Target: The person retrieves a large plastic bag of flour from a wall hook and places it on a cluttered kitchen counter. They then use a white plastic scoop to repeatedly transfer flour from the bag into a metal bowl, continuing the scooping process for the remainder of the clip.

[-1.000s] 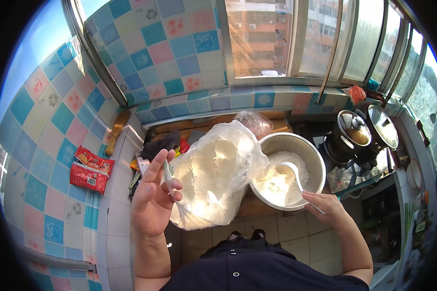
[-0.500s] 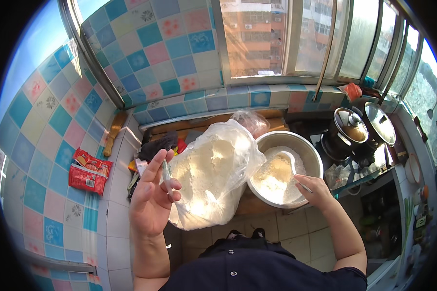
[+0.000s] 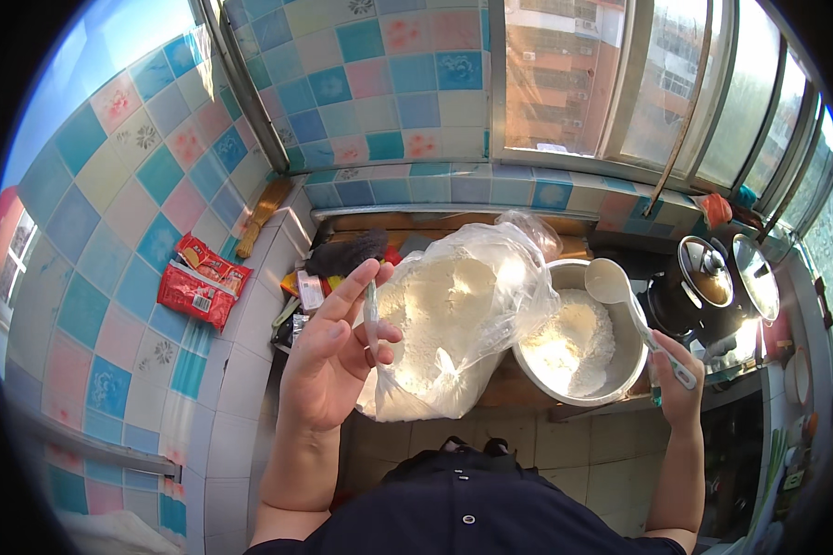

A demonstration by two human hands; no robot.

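A clear plastic bag (image 3: 520,294) of pale flour (image 3: 435,301) gapes open in the middle. Its near left edge is pinched between the fingers of my left hand (image 3: 324,361), which is raised upright. To the right stands a round metal bowl (image 3: 631,381) with a mound of flour (image 3: 576,347) inside. My right hand (image 3: 680,379) grips the handle of a white ladle (image 3: 609,281). The ladle's cup is over the bowl's far right rim, above the flour; whether anything lies in it I cannot tell.
Two lidded pots (image 3: 705,270) stand on the black stove beyond the bowl. A red packet (image 3: 204,282) and a small straw brush (image 3: 261,218) are by the tiled wall at left. Dark cloth (image 3: 347,252) and small packages lie behind my left hand.
The ladle has come up off the flour in the bowl to its far right rim, and my right hand has moved right. My left hand keeps its pinch. The whole view has shifted.
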